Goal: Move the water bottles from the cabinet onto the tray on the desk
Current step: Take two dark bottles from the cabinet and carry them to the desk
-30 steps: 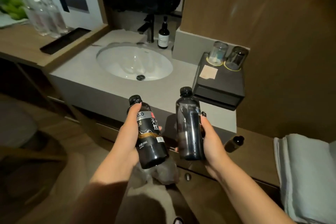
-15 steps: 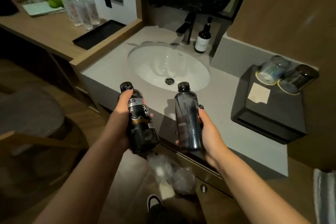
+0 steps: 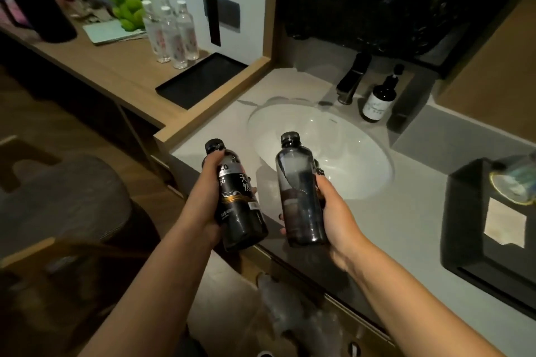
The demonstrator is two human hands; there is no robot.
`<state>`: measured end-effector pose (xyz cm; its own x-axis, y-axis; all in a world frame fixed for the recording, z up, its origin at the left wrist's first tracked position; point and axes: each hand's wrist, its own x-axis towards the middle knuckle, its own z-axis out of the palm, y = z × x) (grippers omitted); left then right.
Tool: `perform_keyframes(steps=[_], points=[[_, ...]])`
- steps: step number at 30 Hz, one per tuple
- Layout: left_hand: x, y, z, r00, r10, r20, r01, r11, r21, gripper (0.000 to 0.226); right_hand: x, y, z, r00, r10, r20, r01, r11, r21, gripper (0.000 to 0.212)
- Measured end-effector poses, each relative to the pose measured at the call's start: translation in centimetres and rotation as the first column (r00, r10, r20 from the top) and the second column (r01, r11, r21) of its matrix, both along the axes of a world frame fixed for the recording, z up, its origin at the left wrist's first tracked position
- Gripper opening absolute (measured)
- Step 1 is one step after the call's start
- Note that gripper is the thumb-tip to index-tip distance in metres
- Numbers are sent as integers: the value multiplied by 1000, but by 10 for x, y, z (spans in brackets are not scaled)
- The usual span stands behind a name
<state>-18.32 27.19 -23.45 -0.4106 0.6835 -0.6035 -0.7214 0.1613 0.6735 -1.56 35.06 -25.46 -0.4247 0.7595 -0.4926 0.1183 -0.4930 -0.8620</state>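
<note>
My left hand (image 3: 210, 206) is wrapped around a dark labelled bottle (image 3: 239, 203), thumb up near its black cap, fingers curled behind the label so only their tips show past its right edge. My right hand (image 3: 333, 211) grips a smoky, see-through bottle (image 3: 301, 197) from its right side, fingers curling behind it and the thumb on the side nearest me. Both bottles stand nearly upright in the air, the labelled one tilted a little to the left, and they hang side by side without touching, over the near edge of the grey counter (image 3: 391, 226).

I take the white sink (image 3: 333, 153) as my landmark. The two bottles I hold are just in front of it, on its left half. Left of the sink and beyond a raised wooden ledge lies the black tray (image 3: 200, 81), flat on the wooden desk (image 3: 110, 66). Just past the tray, farther left from the sink, stand four clear water bottles (image 3: 172, 32), close together on the desk and not on the tray. Behind the sink are a dark faucet (image 3: 352, 78) and, beside it to the right, a dark pump bottle (image 3: 380, 95). Right of the sink sits a black box (image 3: 470, 226).
</note>
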Motion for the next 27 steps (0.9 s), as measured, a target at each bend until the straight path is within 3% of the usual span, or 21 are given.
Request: perform_keyframes(steps=[10, 18, 27], points=[[-156, 9, -1, 993, -120, -16, 120, 993, -3, 52, -148, -11, -4, 985, -77, -152, 69, 996, -58, 46], [-278, 15, 3, 995, -99, 21, 100, 995, -23, 46, -261, -11, -4, 972, -171, -159, 144, 975, -168, 36], [-368, 54, -2, 996, -90, 15, 90, 995, -46, 43, -358, 33, -6, 964, -154, -218, 80, 946, -315, 52]])
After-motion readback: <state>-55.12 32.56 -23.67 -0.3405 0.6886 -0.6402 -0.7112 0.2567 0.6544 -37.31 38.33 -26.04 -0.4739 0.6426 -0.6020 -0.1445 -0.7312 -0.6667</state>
